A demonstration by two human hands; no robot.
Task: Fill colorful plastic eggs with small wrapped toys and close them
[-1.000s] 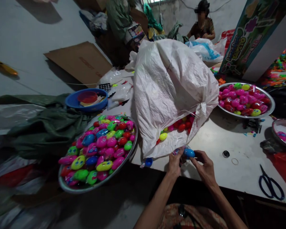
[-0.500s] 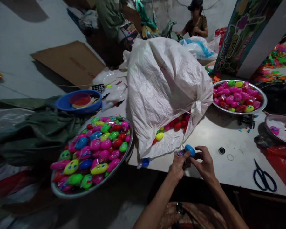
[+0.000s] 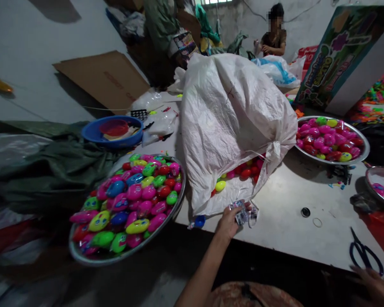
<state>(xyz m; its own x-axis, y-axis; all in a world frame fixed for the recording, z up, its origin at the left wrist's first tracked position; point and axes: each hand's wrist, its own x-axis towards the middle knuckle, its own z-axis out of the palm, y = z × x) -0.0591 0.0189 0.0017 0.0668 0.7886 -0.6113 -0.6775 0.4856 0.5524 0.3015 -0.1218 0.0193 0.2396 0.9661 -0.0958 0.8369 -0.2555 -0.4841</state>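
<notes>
My left hand (image 3: 229, 222) is at the table's front edge, with its fingers closed on small printed sticker sheets (image 3: 242, 216), silvery with coloured prints. Beside its fingertips lies a curled printed strip (image 3: 252, 215). Just left of that hand, a blue plastic egg half (image 3: 199, 221) sits at the table edge. The mouth of a big white woven sack (image 3: 237, 98) is right behind, with red and yellow plastic eggs (image 3: 220, 186) inside. My right hand (image 3: 373, 283) is low at the right, dark and smeared, close to the scissors (image 3: 365, 253); its fingers cannot be made out.
A large basin (image 3: 179, 194) heaped with wrapped, face-printed eggs stands at left. On the table (image 3: 284, 204) are a metal bowl (image 3: 366, 149) of pink and red eggs, a black ring (image 3: 305, 212) and a blue tub (image 3: 92, 138). Another person (image 3: 275, 40) sits at the back.
The blue egg held in both hands is no longer in view. My right hand has moved away to the lower right, while my left hand stays near the sack's mouth with the sticker sheets.
</notes>
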